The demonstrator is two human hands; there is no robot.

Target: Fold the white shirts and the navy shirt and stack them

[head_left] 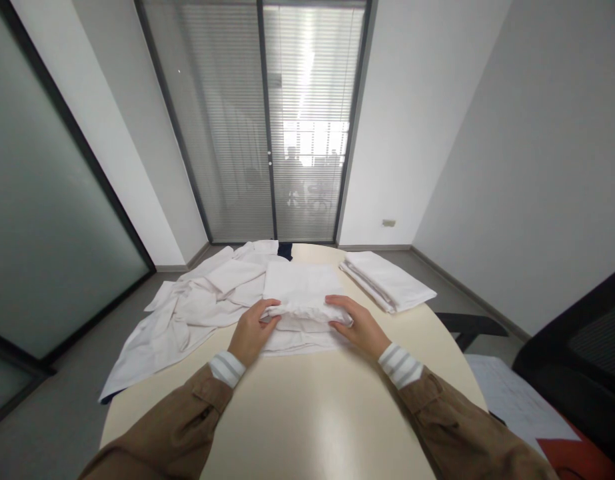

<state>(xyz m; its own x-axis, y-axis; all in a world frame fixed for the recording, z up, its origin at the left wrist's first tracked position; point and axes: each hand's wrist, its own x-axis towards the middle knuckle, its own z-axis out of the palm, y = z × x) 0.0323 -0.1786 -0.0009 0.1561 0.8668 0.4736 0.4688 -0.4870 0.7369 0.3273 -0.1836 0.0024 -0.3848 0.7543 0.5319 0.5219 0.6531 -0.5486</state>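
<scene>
A white cloth garment (302, 283) lies partly folded in the middle of the table, its near edge bunched up between my hands. My left hand (254, 330) pinches the left end of that raised edge between thumb and fingers. At the right end, my right hand (360, 323) grips the same edge in the same way. Below the lifted fold, a lower layer of the white cloth rests flat on the tabletop. Which kind of garment it is cannot be made out.
Loose white garments (202, 300) are heaped on the left, hanging over the table (307, 407) edge. A neatly folded white garment (387, 280) lies at the right back. Beyond the right edge are a black chair (582, 340) and papers (512, 393). Glass panels (242, 120) stand behind.
</scene>
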